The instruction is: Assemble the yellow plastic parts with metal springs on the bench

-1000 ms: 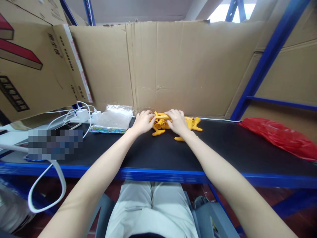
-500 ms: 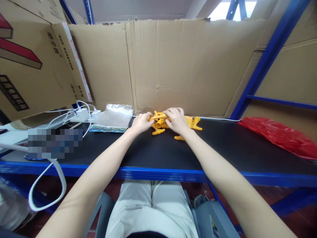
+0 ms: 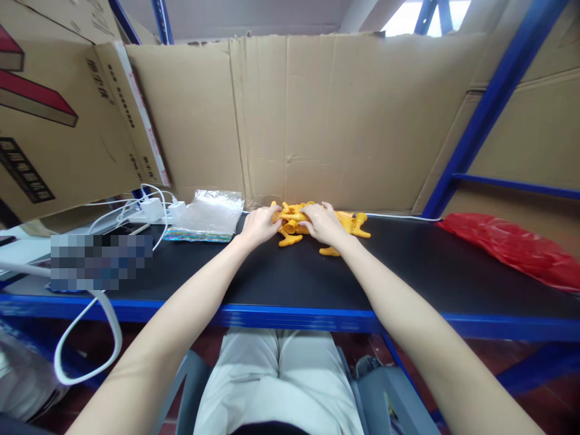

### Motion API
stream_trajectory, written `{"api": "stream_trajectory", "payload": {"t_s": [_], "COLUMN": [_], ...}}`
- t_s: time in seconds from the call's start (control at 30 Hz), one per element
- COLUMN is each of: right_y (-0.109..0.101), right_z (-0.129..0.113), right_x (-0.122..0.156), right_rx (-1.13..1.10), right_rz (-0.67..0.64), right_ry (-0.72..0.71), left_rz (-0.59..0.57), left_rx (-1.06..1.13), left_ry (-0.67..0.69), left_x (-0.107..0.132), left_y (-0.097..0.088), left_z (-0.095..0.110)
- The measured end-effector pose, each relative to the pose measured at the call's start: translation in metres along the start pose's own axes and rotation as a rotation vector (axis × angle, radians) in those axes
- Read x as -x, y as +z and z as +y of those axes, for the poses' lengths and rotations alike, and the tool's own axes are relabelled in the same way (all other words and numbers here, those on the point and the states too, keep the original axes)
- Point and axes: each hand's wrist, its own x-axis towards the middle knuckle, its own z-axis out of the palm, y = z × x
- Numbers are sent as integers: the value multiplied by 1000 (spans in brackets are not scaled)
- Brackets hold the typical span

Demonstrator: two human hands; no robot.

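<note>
Several orange-yellow plastic pieces [image 3: 290, 229] with rounded, limb-like ends lie in a cluster on the black tabletop, close to the cardboard wall. I cannot make out what they belong to. My left hand [image 3: 260, 225] is closed on the left end of a slim orange-yellow plastic piece [image 3: 292, 215] over the cluster. At its other end, my right hand [image 3: 324, 225] has its fingers curled and closed on the same piece. Parts of the cluster stick out past my right wrist, and some are hidden under that hand.
A silvery plastic pouch [image 3: 206, 211] lies left of my hands, beside white chargers [image 3: 153, 209] and cables. A red plastic bag [image 3: 507, 244] is at the right. Cardboard [image 3: 353, 121] walls the back, and a blue metal edge [image 3: 294, 316] runs along the front.
The fingers of my right hand have curled inward and lower, baring more orange-yellow plastic behind them. My left hand has hardly moved.
</note>
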Motion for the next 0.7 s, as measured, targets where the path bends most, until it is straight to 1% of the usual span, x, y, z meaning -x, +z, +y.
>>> {"api": "stream_trajectory", "payload": {"t_s": [0.2,0.4,0.53,0.7], "right_y": [1,2,-1,-6], "right_z": [2,2,3,3], "right_x": [-1,-2,-2,-3], "right_rx": [-52,-71,-77,-71], "right_rz": [-25,-50,-71,-42], "right_ry": [1,16,22,10], "left_rz": [0,52,73,99], "left_rx": [9,13,42,109], "left_ry": [26,44,55,74], "left_x": [0,0,0,-1], "left_y": [-1,-2,-1,-1], "left_z": [-1,1,1,0]}}
